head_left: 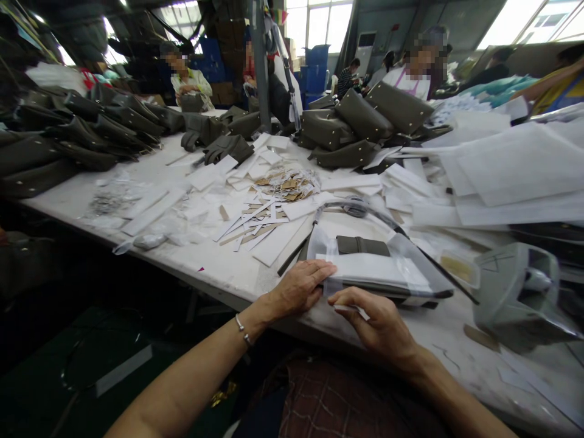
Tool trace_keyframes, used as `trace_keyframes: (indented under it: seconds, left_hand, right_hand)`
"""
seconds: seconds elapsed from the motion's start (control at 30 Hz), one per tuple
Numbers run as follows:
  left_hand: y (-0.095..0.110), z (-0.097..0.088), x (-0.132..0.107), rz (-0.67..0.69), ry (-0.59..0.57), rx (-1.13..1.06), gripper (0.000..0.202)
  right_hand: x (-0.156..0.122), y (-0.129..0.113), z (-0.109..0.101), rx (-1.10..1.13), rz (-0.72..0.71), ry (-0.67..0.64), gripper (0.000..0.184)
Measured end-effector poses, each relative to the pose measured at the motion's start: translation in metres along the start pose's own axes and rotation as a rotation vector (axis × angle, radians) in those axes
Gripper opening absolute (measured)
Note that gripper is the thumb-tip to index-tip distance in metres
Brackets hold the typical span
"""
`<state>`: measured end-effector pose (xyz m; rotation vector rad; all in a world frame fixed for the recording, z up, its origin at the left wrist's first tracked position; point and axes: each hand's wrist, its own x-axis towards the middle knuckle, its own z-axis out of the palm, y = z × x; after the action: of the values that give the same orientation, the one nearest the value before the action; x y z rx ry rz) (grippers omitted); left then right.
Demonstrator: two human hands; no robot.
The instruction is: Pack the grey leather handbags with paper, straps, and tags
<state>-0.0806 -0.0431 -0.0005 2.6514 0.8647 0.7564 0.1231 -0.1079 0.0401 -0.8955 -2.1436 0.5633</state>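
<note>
My left hand point(303, 285) lies with its fingers flat on the near left corner of a dark olive bag point(362, 245) wrapped in clear plastic film point(401, 252), with a white sheet point(371, 269) across its front. Just right of it, my right hand point(371, 325) is curled, thumb and fingers pinching a small white strip point(353, 310) at the bag's near edge. A silver bracelet point(243, 330) circles my left wrist.
The white worktable point(219, 258) carries scattered white and brown paper strips point(262, 216), small tags point(287, 182) and white sheets point(511, 164). Olive bags are piled at left point(68, 137) and centre back point(360, 125). A grey tape dispenser point(515, 295) stands at right. Other people sit beyond.
</note>
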Motion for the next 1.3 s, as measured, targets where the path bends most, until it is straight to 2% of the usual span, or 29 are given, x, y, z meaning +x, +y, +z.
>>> trace_keyframes:
  seconds: [0.07, 0.13, 0.2, 0.27, 0.4, 0.53, 0.6, 0.67, 0.73, 0.8, 0.87, 0.97, 1.17, 1.3]
  left_hand:
    - [0.003, -0.01, 0.002, -0.021, -0.045, -0.122, 0.059]
    - [0.005, -0.015, 0.005, -0.053, -0.063, -0.235, 0.053]
    - [0.006, -0.014, 0.007, -0.114, -0.028, -0.317, 0.042]
    - [0.007, -0.008, 0.009, -0.187, 0.047, -0.369, 0.04]
    - [0.008, 0.001, 0.01, -0.226, 0.127, -0.426, 0.053]
    - [0.004, -0.006, 0.009, -0.164, 0.067, -0.456, 0.08]
    - [0.002, -0.01, 0.009, -0.175, 0.031, -0.508, 0.089]
    - [0.003, -0.01, 0.01, -0.237, 0.032, -0.582, 0.087]
    - [0.005, -0.006, 0.012, -0.324, 0.074, -0.63, 0.073]
    - [0.007, 0.0, 0.014, -0.367, 0.14, -0.615, 0.054]
    - [0.01, 0.008, 0.015, -0.348, 0.205, -0.547, 0.036]
    - [0.012, 0.015, 0.014, -0.301, 0.253, -0.453, 0.022]
    - [0.014, 0.016, 0.011, -0.244, 0.29, -0.258, 0.022]
    - [0.018, 0.018, 0.01, -0.165, 0.26, -0.058, 0.032]
  right_hand:
    - [0.0, 0.001, 0.002, 0.04, -0.023, -0.07, 0.011]
    - [-0.003, 0.001, 0.007, 0.058, -0.041, -0.121, 0.013]
    - [-0.008, 0.002, 0.011, 0.045, -0.039, -0.123, 0.015]
    - [-0.012, 0.002, 0.013, 0.026, -0.041, -0.122, 0.017]
    - [-0.017, 0.002, 0.016, 0.026, -0.035, -0.179, 0.021]
    - [-0.019, 0.001, 0.018, 0.041, -0.004, -0.223, 0.02]
    - [-0.02, 0.001, 0.019, 0.044, -0.004, -0.232, 0.021]
    - [-0.021, 0.001, 0.02, 0.038, -0.007, -0.232, 0.021]
    - [-0.021, 0.001, 0.021, 0.029, -0.004, -0.23, 0.02]
    - [-0.022, 0.001, 0.022, 0.02, 0.003, -0.232, 0.02]
    - [-0.023, 0.001, 0.023, 0.014, 0.001, -0.233, 0.02]
    - [-0.023, 0.001, 0.021, 0.01, -0.015, -0.226, 0.019]
    - [-0.023, 0.0, 0.02, 0.009, -0.016, -0.218, 0.018]
    - [-0.026, 0.001, 0.025, -0.001, -0.009, -0.214, 0.018]
